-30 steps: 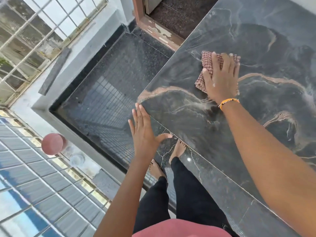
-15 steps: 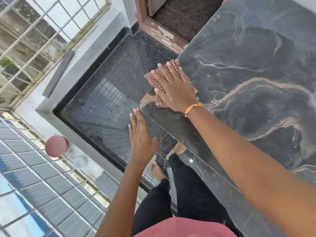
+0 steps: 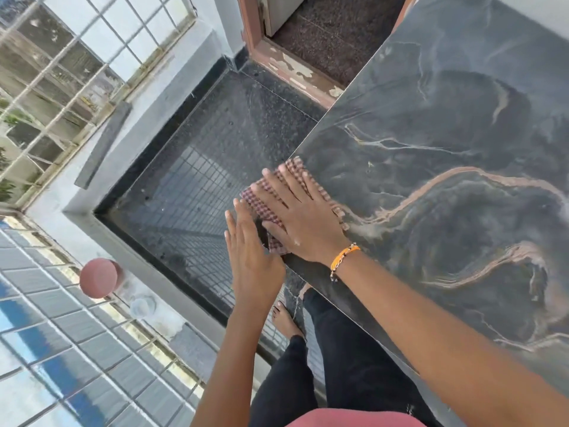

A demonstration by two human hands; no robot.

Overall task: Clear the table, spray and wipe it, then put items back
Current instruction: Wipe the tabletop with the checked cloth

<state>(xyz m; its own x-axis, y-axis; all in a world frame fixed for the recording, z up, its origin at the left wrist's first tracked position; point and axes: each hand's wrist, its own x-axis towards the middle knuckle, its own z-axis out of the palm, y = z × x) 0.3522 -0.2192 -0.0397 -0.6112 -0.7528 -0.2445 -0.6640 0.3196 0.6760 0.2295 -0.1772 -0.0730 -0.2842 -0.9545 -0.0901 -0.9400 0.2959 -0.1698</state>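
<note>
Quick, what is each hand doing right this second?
Left hand: open, fingers straight, held just off the table edge, holding nothing.
Right hand: open, pressing flat on the checked cloth at the table corner.

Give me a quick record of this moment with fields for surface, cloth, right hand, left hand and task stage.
surface: dark marble table
cloth: checked cloth, overhanging the table's corner
right hand: right hand flat, pressing the cloth
left hand: left hand open, just off the table edge beside the cloth
task stage: wiping
</note>
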